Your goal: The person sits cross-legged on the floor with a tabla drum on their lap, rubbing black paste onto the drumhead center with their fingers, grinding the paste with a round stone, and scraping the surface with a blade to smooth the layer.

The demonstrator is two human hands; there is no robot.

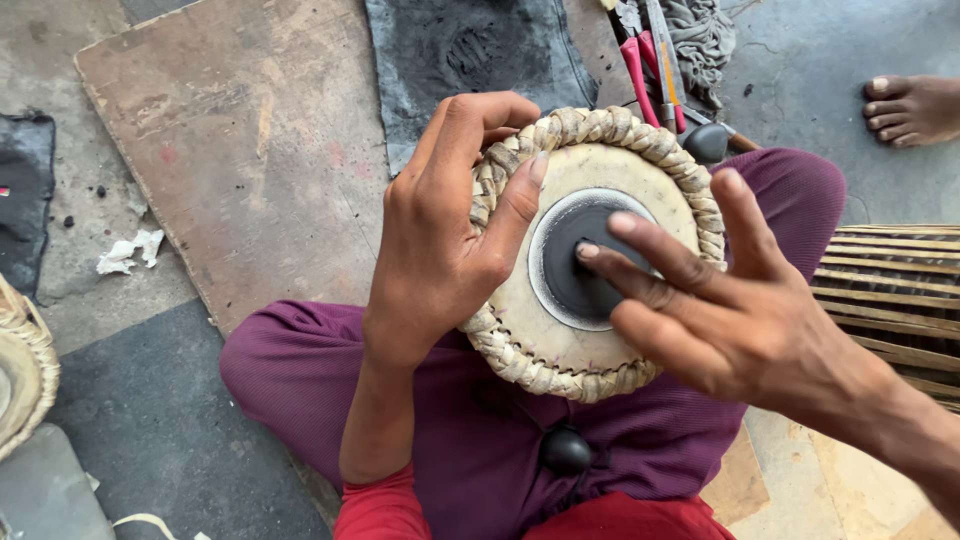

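Left hand (440, 240) has a firm grip on the drum (590, 255), fingers curled over its braided rim at the far left edge, thumb pressed flat on the pale skin. The drum rests on the person's lap, between the purple trouser legs (300, 370), head facing up. Right hand (720, 300) comes in from the right, grip wide and holding nothing, fingers spread, fingertips (590, 252) laid on the black centre patch (585, 265). Far behind, a wooden board (240, 150) lies on the floor, with red-handled tools (650, 70) beside a grey rag. A bare foot (912, 108) shows at far right.
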